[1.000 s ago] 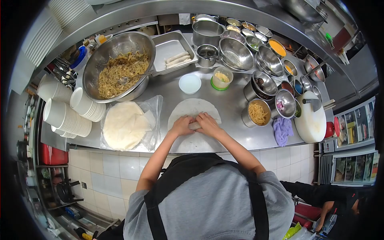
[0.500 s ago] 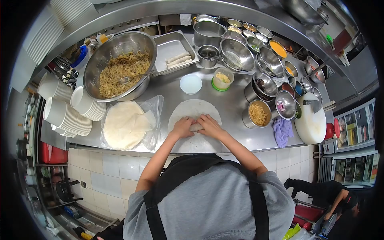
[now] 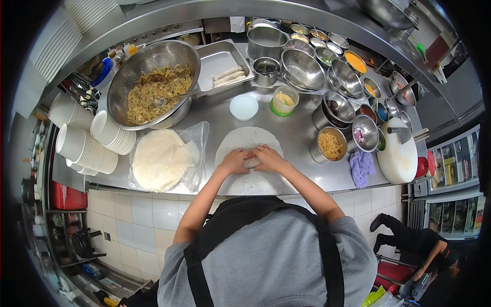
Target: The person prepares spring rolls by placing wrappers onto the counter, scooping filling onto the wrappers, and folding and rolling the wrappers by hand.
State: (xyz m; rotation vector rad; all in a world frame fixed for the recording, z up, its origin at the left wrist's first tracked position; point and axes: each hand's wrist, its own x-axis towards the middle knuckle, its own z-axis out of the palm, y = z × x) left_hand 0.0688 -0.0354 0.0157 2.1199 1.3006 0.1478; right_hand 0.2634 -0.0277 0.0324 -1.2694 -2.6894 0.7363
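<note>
On my feed, the fingers of both hands are bent in narrow over a pale roll, left hand on its left end, right hand on its right. Roll sits on a round wrapper, near middle of the counter. I read its long axis as left–right; ends point into the hands, only the middle shows. Wrapper spreads flat on the far side.

Just far of it: pale bowl, green-based tub to its right. Left: wrapper stack on clear plastic. Far left: big bowl of shredded filling. Right of that bowl, tray with finished rolls, lying roughly left–right, right ends angled far. Right side: pot of yellow strips, purple cloth near edge.
</note>
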